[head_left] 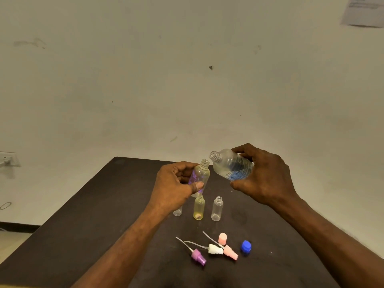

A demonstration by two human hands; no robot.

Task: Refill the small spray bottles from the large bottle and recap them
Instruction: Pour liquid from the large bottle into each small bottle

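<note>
Left hand [176, 183] grips an uncapped small bottle [200, 176]; right hand [264, 177] tilts the large bottle [230, 166] beside it. No pour visible; 3 bottles below wait uncapped.

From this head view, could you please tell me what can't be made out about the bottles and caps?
- Third small bottle: the left hand hides all but its base.
- Large bottle: label print too small to read; the right hand covers its base.
- Held spray bottle: fill level unclear through the clear plastic.
- Purple sprayer: nozzle blurred.
</note>
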